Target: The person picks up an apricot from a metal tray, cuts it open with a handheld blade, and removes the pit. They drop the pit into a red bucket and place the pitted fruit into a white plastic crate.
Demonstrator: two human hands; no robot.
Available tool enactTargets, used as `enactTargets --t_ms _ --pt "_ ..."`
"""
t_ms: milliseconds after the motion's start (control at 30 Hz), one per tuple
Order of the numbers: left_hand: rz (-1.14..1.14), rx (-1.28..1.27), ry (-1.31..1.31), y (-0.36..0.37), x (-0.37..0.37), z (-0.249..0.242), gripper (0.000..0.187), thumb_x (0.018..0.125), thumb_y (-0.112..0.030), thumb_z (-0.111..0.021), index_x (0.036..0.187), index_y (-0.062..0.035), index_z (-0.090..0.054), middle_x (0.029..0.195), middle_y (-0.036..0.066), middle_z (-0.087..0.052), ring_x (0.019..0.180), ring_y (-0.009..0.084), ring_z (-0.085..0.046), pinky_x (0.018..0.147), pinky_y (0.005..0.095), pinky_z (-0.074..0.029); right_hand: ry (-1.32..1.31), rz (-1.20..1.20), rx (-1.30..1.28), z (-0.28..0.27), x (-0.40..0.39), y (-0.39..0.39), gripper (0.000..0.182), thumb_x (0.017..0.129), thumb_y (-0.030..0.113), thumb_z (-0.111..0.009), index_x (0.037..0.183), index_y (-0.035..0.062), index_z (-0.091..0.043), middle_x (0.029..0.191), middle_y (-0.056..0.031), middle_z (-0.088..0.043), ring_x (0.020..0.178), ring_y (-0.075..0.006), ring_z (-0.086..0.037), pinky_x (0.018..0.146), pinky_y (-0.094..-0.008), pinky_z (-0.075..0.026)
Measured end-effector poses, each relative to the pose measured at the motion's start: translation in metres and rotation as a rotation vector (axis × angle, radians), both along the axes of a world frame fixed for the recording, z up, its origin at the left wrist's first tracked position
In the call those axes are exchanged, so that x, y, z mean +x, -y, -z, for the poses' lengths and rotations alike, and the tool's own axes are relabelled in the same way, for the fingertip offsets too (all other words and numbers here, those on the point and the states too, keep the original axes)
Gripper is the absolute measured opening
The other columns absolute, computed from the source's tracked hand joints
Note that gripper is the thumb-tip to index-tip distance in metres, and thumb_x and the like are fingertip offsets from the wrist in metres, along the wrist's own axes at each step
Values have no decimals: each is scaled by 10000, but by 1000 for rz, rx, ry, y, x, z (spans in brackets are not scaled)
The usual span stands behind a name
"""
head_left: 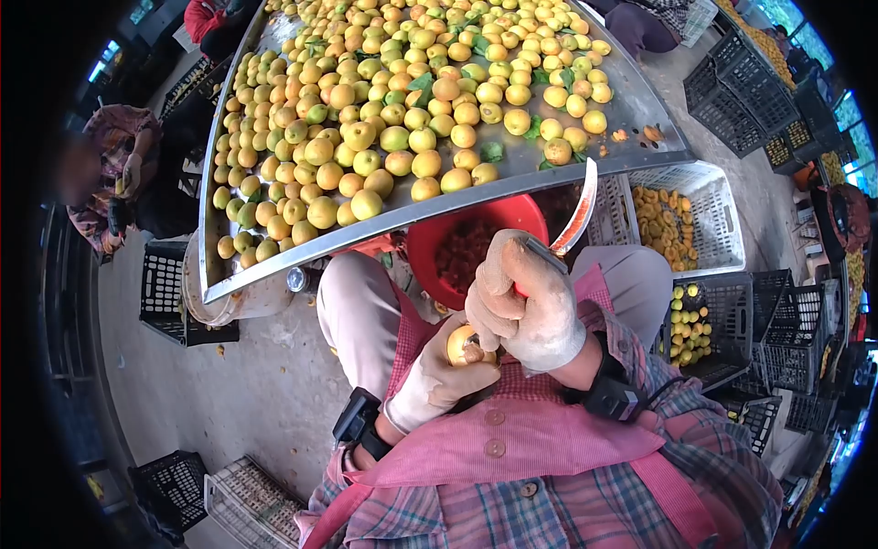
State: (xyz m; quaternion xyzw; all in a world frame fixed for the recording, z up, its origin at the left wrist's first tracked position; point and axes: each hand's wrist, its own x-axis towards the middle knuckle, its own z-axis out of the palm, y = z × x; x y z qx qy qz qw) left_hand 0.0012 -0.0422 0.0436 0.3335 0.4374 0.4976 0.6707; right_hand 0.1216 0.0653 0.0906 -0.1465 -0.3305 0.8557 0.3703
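Note:
My left hand [432, 377], in a whitish glove, is closed around a yellow apricot [462, 344] in front of my lap; a brownish patch shows on the fruit. Right beside it, my gloved right hand [526, 302] is curled around a knife, its fingertips close to the apricot. The knife's curved blade [582, 210] points up and away from the fruit, with a reddish stain along it. My fist hides most of the handle. Ahead, many whole apricots [366, 137] and a few green leaves lie on a metal-rimmed table [439, 193].
Between my knees and the table stands a red basin [420, 240] with dark red pieces inside. To its right, a white crate [722, 215] holds orange fruit pieces. Black crates [732, 316] stand at the right, others [163, 284] at the left. Another person [119, 169] sits at the left.

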Motion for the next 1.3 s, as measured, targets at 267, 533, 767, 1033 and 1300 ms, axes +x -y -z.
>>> enactTargets --t_ms 267,533,767,1033,1300 --pt "-30 -106 140 3 5 -3 515 801 -139 -773 1212 -44 -478 971 14 -570 779 85 -548 671 238 -488 231 149 117 -7 -2 3 391 1016 325 -370 698 96 -373 512 20 -310 378 -107 -285 387 -279 -306" --pt "-144 -68 -12 2 13 2 537 811 -154 -773 1231 -50 -455 983 17 -574 752 81 -545 638 224 -476 134 106 -100 -9 -2 5 315 1017 206 -411 725 95 -376 542 35 -303 403 -75 -316 397 -238 -277" --pt "-46 -37 199 -1 -5 -2 565 861 -194 -721 1312 -87 -397 1065 26 -558 854 83 -564 692 218 -501 74 313 218 -15 5 -4 326 1029 159 -372 718 61 -357 586 3 -336 427 -99 -365 436 -239 -353" --pt "-179 52 250 -3 6 9 543 888 -120 -673 1326 -65 -356 1160 58 -524 1101 152 -522 931 311 -490 -82 319 93 -5 3 9 245 990 186 -486 795 49 -428 587 -17 -434 476 -106 -397 457 -261 -378" --pt "-263 105 -5 -4 16 2 478 886 -55 -661 1276 -70 -386 1137 52 -541 1034 134 -545 898 270 -485 -95 334 131 11 5 13 130 909 98 -579 819 20 -528 651 -52 -559 540 -125 -543 501 -251 -434"
